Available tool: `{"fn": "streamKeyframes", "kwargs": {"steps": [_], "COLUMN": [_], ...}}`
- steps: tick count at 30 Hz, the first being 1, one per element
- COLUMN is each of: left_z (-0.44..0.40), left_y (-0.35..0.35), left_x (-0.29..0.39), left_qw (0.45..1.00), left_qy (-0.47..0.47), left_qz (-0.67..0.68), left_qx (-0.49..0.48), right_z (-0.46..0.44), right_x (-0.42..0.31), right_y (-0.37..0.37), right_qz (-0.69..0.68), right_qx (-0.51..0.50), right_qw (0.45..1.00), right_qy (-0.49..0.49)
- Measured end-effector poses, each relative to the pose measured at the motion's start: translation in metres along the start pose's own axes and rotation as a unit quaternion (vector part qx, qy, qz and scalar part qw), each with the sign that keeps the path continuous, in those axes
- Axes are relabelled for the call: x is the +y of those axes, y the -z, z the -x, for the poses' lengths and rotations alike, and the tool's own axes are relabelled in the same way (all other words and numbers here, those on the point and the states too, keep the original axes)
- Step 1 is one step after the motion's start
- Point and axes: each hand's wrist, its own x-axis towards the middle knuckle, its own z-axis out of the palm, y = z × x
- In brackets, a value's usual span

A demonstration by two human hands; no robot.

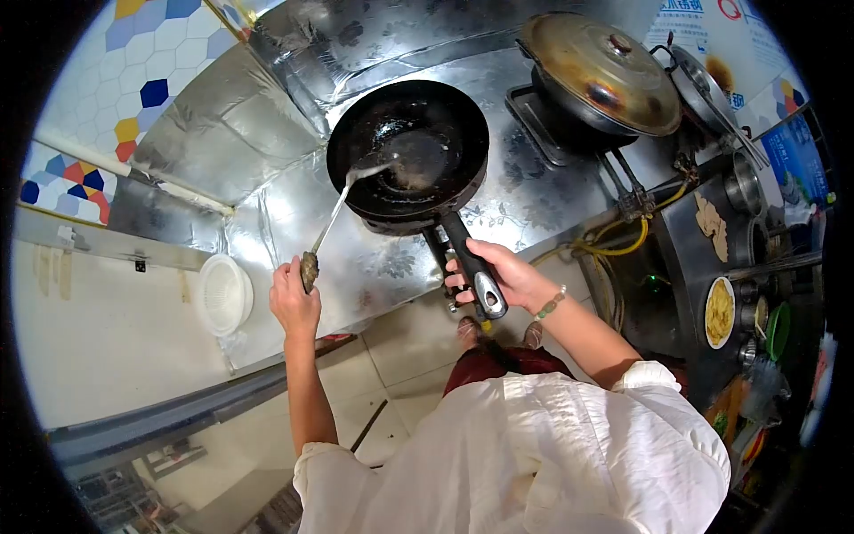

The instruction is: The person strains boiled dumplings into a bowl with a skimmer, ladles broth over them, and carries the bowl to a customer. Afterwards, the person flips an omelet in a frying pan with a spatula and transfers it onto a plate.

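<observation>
A black frying pan [407, 191] sits over the stove on the metal-covered counter, its handle pointing toward my body. My right hand [498, 274], with a beaded bracelet at the wrist, is wrapped round that handle. On the other side, my left hand [296, 298] grips the dark end of a long metal utensil [335, 214]. The utensil's far end reaches over the pan's rim into the pan, where there is a shiny wet patch and a pale haze. What the tip touches cannot be made out.
A large lidded pot [605, 76] stands on another burner at the back right. A white plastic basket [224, 295] is at the left. At the right are a yellow gas hose [623, 247], an oval dish of yellow food [720, 311] and a green bowl [777, 331].
</observation>
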Motion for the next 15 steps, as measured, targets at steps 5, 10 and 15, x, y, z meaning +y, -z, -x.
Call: {"fn": "streamKeyframes", "kwargs": {"steps": [5, 10, 15], "left_z": [0.013, 0.017, 0.022], "left_y": [-0.021, -0.039, -0.072], "left_x": [-0.039, -0.061, -0.075], "left_qw": [0.999, 0.999, 0.995], "left_qy": [-0.027, 0.024, 0.067], "left_qz": [0.027, 0.025, 0.060], "left_qx": [0.006, -0.017, -0.046], "right_z": [0.001, 0.000, 0.005], "right_x": [0.003, 0.006, 0.003], "right_y": [-0.002, -0.002, -0.008], "right_qz": [0.074, 0.139, 0.150], "right_qx": [-0.003, 0.018, 0.042], "right_qw": [0.997, 0.990, 0.988], "right_qy": [-0.003, 0.009, 0.000]}}
